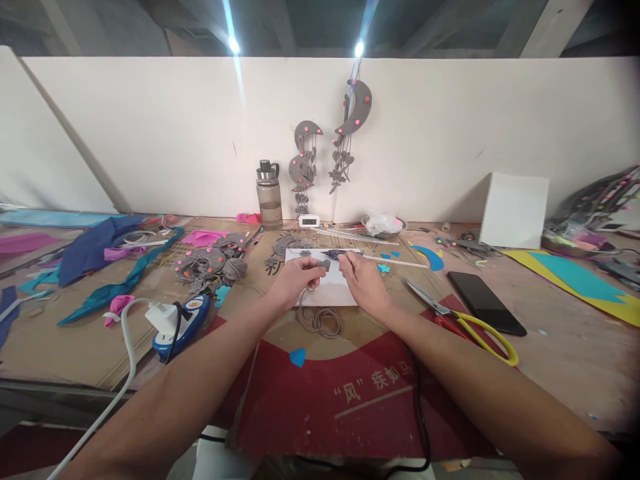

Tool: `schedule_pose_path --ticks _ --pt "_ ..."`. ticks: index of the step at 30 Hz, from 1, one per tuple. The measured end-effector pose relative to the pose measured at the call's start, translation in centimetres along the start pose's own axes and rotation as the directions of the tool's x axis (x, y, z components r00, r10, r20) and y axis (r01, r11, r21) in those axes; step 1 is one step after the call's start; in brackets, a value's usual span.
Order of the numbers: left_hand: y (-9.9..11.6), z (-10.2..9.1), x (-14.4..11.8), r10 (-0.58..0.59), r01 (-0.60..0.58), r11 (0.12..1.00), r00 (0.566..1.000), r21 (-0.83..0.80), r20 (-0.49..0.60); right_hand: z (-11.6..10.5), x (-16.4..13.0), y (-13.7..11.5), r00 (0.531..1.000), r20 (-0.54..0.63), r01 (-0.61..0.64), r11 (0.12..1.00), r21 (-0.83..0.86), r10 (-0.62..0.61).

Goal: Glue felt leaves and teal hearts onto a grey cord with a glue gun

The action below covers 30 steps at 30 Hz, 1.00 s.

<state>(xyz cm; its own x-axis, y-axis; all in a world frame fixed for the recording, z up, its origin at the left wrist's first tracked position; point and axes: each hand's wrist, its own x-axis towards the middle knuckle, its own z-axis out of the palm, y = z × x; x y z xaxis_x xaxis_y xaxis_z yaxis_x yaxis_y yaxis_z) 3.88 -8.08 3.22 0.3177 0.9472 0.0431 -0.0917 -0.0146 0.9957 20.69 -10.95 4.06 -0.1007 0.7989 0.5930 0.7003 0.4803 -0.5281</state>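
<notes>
While both forearms reach out over the cardboard-covered desk (550,347), the left hand (295,280) and right hand (363,280) meet above a white sheet (330,290) lying flat at the middle. The left hand is closed, its fingertips pinching a small grey felt piece (324,265); the right hand is also closed in a pinch just beside it, and a thin grey cord (320,321) hangs down from between the hands and coils on the desk just below the sheet (exactly which fingers grip the cord is too small to tell). A little blue heart (297,357) lies on the red printed cardboard nearer the person.

To the right of the hands lie yellow-handled scissors (470,323), and beside them a black phone (485,302), face up. To the left, a pile of grey felt discs with pink dots (210,260) sits near a blue-and-white glue gun (183,323) with a white plug and cable (160,315) against it. Blue and pink paper scraps (100,250) spread over the far left of the desk. At the back, a clear water bottle (269,195) stands upright against the white wall, with two grey moon-shaped hangings (345,123) fixed above it and a small white timer (309,221) beside it. A white box (515,210) stands at the right, near yellow and blue sheets (575,280).
</notes>
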Motion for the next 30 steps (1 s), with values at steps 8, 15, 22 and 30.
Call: schedule_pose_path --ticks 8,15,22,30 --pt "0.1 -0.2 -0.1 -0.015 0.012 0.999 0.997 0.032 0.077 0.4 0.1 0.3 0.990 0.125 -0.092 0.980 0.175 0.071" --pt "0.5 -1.1 0.0 -0.018 0.018 0.995 1.000 0.093 -0.002 0.5 0.4 1.0 0.952 0.175 -0.287 0.929 0.235 0.250" --pt "1.1 -0.4 -0.4 0.006 -0.018 0.988 0.997 0.156 0.079 0.3 0.2 0.3 0.967 0.196 -0.198 0.968 0.156 0.166" --pt "1.0 -0.8 -0.2 0.030 -0.035 0.993 0.999 0.112 0.041 0.4 -0.1 -0.3 0.952 0.305 -0.084 0.984 0.155 0.034"
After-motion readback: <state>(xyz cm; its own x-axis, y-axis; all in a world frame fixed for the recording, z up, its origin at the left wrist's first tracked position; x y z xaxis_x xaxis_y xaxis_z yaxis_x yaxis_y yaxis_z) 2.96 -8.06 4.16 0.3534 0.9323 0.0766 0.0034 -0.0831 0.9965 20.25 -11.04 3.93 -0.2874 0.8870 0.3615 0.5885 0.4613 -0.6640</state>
